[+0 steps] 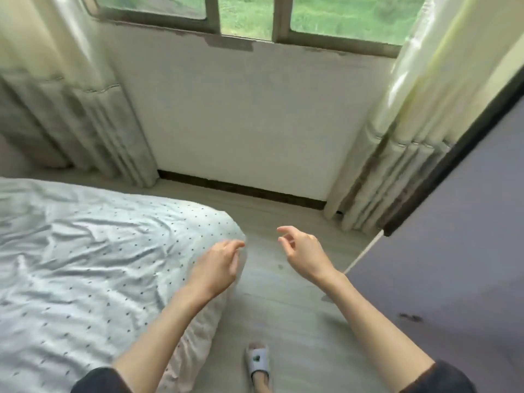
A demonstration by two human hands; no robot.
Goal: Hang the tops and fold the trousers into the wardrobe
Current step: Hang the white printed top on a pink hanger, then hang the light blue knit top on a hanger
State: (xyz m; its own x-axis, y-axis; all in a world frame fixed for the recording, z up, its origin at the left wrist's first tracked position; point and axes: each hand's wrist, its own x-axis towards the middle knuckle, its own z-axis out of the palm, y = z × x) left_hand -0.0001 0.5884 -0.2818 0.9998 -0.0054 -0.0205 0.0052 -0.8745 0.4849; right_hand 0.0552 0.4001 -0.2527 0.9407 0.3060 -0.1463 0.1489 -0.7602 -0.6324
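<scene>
Dotted pale-blue bed sheet is the landmark. Left hand hovers over its foot corner, forearm extended, fingers loosely curled, holding nothing. Right hand hangs just off that corner above the floor, fingers slack and apart, empty. Grey wardrobe door stands beyond the right hand; no clothes visible.
</scene>
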